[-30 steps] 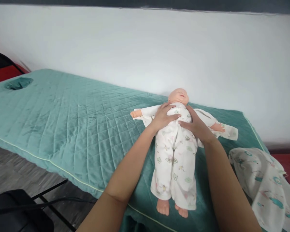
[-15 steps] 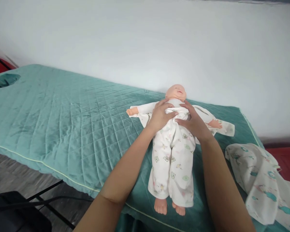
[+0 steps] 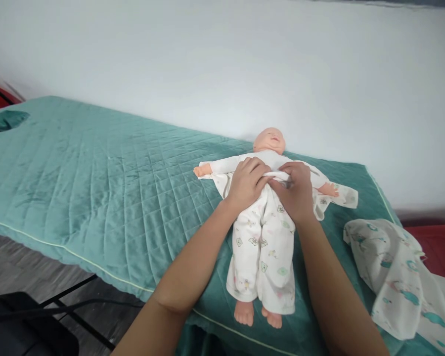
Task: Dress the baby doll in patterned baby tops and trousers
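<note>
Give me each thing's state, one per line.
Doll: on its back, arms spread, barefoot
Trousers: on the doll, bunched at the top
Left hand: closed on the trousers' top
Right hand: closed there too
Cloth under the doll: spread out
Loose cloth: crumpled
Bed cover: spread, creased

The trousers (image 3: 278, 242) are white with green and pink motifs, the diamond-quilted cover (image 3: 133, 198) teal.

A barefoot doll (image 3: 269, 157) in printed white trousers (image 3: 275, 247) lies face-up on green quilting (image 3: 114, 193).
</note>
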Demonstrator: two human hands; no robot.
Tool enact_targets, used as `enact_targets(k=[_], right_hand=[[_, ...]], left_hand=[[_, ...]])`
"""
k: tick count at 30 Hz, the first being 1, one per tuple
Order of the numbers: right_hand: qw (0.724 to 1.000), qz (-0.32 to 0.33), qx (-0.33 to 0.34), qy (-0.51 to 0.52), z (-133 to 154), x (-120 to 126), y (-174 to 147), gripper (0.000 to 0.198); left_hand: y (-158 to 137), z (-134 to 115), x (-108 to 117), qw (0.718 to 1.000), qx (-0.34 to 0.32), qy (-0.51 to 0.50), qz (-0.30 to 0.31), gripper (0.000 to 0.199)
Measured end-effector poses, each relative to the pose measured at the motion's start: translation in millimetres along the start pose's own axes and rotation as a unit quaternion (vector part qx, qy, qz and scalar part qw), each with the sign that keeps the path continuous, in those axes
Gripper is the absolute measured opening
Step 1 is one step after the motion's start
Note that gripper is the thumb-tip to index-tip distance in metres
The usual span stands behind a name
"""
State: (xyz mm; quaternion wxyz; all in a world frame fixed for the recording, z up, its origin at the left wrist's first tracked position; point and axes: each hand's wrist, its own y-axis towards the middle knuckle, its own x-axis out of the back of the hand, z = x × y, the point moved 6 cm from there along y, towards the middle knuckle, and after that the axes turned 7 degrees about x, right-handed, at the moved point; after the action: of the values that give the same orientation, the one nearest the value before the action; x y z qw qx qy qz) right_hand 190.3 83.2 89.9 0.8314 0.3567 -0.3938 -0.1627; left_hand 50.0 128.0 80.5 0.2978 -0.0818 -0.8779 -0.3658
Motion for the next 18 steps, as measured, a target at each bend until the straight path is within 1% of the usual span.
enact_targets(k=[2,6,8,12,15,18], right_hand=[[1.0,-0.005,0.015,-0.014,4,0,-3,0.016],[1.0,-0.007,-0.004,-0.028,1,0,-10,0.017],[1.0,-0.005,-0.014,-0.021,-1,0,-13,0.018],[0.999,0.031,-0.039,-0.008,-3,-2,-12,0.02],[0.997,0.062,-0.049,0.009,-2,-3,-10,0.024],[0.995,0.082,-0.06,0.024,-2,-4,-8,0.033]], left_hand=[[0,0,-1,1.0,-0.006,-0.003,0.011,0.03],[0,4,-3,0.999,-0.001,-0.014,0.028,0.03],[-1,5,-2,1.0,0.004,-0.013,0.023,0.031],[-5,8,1,1.0,0.019,-0.004,0.003,0.031],[-9,12,2,0.998,0.063,-0.006,-0.008,0.036],[-14,19,4,0.992,0.121,-0.017,-0.026,0.045]])
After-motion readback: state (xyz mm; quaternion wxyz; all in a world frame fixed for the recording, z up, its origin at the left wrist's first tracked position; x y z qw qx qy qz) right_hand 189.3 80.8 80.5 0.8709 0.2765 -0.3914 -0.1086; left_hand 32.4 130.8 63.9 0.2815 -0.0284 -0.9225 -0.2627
